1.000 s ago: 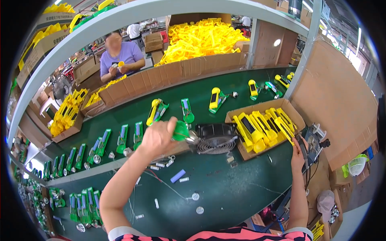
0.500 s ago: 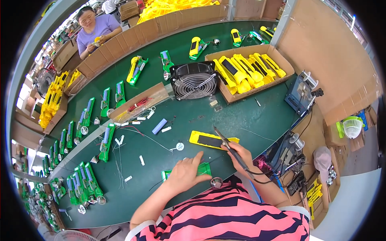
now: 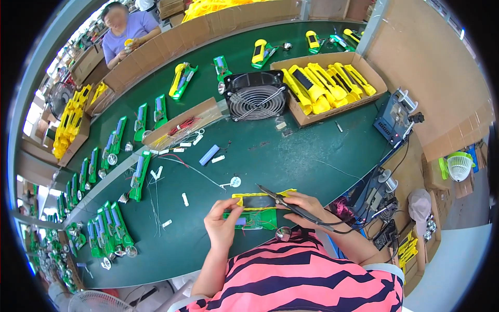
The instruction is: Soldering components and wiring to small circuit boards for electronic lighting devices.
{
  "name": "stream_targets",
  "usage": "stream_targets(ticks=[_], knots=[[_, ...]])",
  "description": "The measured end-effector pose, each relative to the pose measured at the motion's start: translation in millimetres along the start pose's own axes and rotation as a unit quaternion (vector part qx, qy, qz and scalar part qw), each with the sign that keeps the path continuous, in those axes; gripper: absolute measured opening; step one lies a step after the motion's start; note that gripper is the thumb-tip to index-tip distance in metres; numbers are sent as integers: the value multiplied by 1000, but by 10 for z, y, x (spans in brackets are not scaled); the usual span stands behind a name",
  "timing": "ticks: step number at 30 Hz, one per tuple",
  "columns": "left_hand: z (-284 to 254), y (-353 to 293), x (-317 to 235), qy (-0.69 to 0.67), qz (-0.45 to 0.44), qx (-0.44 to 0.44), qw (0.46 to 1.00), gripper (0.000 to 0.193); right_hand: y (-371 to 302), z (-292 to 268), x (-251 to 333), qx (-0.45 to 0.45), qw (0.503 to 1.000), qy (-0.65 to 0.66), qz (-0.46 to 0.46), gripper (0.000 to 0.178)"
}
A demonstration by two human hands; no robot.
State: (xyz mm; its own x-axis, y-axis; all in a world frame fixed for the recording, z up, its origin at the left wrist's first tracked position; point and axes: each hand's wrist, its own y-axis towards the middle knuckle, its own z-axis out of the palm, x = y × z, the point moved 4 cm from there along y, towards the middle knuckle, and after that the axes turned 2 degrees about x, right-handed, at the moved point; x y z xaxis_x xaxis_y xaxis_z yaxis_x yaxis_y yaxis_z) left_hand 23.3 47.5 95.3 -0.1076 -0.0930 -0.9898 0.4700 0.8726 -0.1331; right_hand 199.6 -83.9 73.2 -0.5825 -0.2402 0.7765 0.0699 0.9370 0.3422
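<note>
Left hand point(image 3: 222, 221) pinches one end of a yellow casing point(image 3: 257, 201); right hand point(image 3: 309, 202), closed around a soldering iron point(image 3: 298, 209), meets its other end. Just nearer the body, a wired green shell point(image 3: 266, 219) lies uncovered. Leftward on the counter point(image 3: 291, 156), more green shells point(image 3: 113, 226) remain uncovered; beyond, a carton point(image 3: 332, 115) holds spare casings point(image 3: 313, 88).

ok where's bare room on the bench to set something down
Mostly bare: the bench between the yellow-filled carton and the casing in the left hand, save a thin wire; also between the left forearm and the clustered green assemblies. Crowded: around the blue cylinder and white pieces.
</note>
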Motion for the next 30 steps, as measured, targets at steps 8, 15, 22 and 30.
stream_targets(ticks=[8, 15, 22, 30], knots=[[66, 311, 15, 529, 221, 207, 793, 11, -14, 178, -18, -213, 899, 301, 237, 21], [192, 347, -14, 600, 223, 237, 731, 7, 4, 294, -253, -186, 833, 405, 326, 15], [222, 361, 2, 635, 197, 247, 705, 9, 41, 314, -197, -169, 847, 375, 337, 15], [233, 367, 23, 645, 196, 241, 698, 7, 33, 310, -203, -150, 862, 341, 343, 16]])
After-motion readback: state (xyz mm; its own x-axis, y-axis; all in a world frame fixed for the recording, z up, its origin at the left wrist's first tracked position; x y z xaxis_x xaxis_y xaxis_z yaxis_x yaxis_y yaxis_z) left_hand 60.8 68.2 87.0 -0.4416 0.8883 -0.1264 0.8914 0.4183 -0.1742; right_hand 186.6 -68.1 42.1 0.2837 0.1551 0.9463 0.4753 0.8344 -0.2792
